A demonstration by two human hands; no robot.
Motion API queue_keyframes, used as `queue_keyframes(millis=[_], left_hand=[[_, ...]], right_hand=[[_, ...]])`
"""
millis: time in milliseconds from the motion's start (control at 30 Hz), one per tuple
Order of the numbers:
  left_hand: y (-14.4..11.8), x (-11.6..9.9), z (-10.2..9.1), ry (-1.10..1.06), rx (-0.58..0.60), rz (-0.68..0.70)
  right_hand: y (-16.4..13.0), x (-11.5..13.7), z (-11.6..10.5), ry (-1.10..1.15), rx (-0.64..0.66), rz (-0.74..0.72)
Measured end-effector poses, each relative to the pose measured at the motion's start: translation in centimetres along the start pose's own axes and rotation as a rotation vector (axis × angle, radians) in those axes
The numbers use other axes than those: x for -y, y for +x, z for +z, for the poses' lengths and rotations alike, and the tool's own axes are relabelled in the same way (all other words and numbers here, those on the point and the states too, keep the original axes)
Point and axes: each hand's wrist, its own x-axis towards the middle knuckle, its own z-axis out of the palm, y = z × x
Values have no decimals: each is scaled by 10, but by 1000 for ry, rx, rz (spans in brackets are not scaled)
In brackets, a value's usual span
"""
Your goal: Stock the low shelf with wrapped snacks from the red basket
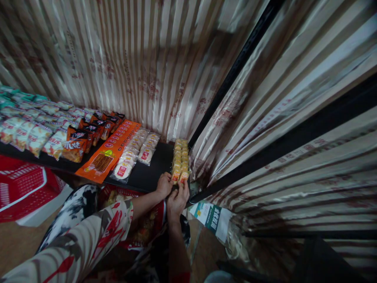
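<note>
Snack packs (pixel 181 159): a narrow column of small yellow-and-orange wrapped pieces, laid in two files on the black shelf (pixel 153 169), running from the near edge back toward 12 o'clock, just beside the striped curtain (pixel 141 67) corner.

Handling, as judged: light, each piece crinkly film over something soft or crumbly. Film looks glossy, so likely slippery. Pinch too hard and you may crush the contents. Best hold is at the sealed ends or along the long sides, fingertips only. The column probably slides out of line if you nudge one end.

Your left hand (pixel 164 185): at the near end of the column, on its 9 o'clock side, fingers curled and touching the frontmost pack. Whether it is clamped on it or only pressing, you cannot tell from here.

Your right hand (pixel 177 200): directly at 6 o'clock of the column, fingers up and closed round the frontmost piece at the shelf edge.

So the packs lie at 12 o'clock from both hands, touching them.

Neighbours: white round-cake packs (pixel 132 153) at 9 o'clock, apart from the column; an orange pack (pixel 107 155) beyond; red basket (pixel 20 188) well apart at far 9 o'clock, below the shelf.
</note>
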Motion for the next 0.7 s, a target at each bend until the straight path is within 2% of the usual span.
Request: queue_keyframes(millis=[300,700], left_hand=[[1,2,0,-23,-20,48],[1,2,0,-12,-19,87]], right_hand=[[2,-13,7,3,65,4],[6,-23,9,15,64,-61]])
